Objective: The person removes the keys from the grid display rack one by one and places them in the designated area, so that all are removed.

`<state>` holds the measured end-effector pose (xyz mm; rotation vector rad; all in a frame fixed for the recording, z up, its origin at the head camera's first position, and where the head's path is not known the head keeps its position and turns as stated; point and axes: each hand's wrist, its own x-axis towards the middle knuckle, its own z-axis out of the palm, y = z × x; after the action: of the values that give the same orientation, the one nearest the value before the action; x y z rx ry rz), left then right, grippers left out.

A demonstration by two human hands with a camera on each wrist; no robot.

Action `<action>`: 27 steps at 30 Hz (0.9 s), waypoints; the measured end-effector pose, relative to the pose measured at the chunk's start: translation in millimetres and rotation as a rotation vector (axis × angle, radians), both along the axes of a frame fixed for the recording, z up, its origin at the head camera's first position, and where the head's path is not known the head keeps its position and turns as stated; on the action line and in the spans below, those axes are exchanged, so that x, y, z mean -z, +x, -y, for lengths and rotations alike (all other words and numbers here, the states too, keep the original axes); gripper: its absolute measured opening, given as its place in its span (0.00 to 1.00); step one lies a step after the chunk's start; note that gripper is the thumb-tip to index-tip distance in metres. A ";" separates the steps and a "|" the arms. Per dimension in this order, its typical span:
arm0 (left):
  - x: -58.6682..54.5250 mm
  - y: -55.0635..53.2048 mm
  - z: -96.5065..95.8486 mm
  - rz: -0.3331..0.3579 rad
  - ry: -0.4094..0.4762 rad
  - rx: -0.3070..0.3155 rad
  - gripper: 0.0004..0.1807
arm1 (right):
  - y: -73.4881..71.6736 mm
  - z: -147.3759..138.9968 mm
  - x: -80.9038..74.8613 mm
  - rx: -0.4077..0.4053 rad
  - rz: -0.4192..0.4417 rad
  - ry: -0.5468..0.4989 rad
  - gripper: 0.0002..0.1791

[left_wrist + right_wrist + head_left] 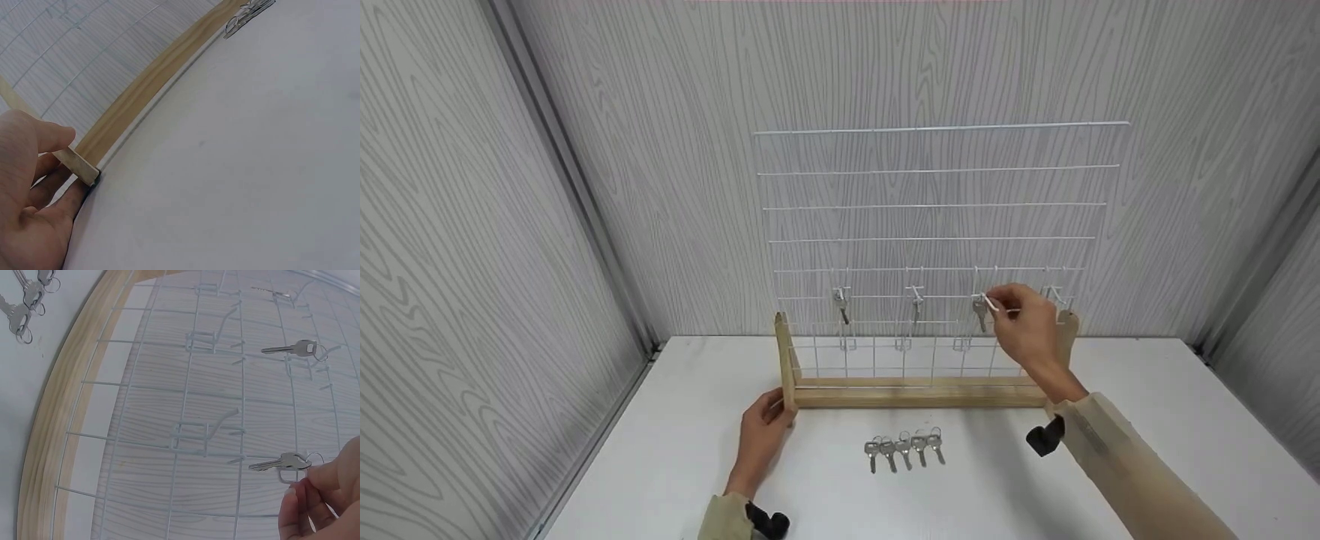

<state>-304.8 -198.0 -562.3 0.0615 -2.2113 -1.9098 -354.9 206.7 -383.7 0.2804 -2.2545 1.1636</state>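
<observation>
My right hand (1027, 326) is at the third hook of a white wire grid rack (941, 129). Its thumb and fingers pinch at a key's ring by the hook's end. The silver key (281, 462) points away from the fingertips in the right wrist view; the hook's end is hidden behind them. Low on the left, my left hand (763, 431) grips the rack's wooden end piece (81, 166), thumb on one side and fingers on the other. Two more keys, a left one (842, 306) and a middle one (916, 306), hang from hooks.
Several keys with rings (904, 448) lie in a row on the white table (660, 465), in front of the wooden base bar (922, 397). Another hook (1054, 295) stands out right of my right hand. Grey wood-patterned panels (645, 112) enclose the back and sides.
</observation>
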 end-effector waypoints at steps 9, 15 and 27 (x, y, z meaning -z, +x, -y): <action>0.1 -0.7 -1.4 0.008 -0.002 -0.010 0.27 | 5.2 -1.6 -2.0 -0.005 -0.007 0.016 0.07; 0.3 -1.8 -0.5 0.008 -0.003 -0.006 0.27 | 8.5 -2.8 -3.9 -0.022 -0.019 0.034 0.07; 3.4 -4.3 1.2 0.014 -0.022 -0.007 0.26 | 18.8 -9.9 -6.7 0.011 -0.033 0.100 0.06</action>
<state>-309.1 -199.2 -565.6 0.0794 -2.2380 -1.8872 -336.0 216.5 -377.0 0.3243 -2.2857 1.0348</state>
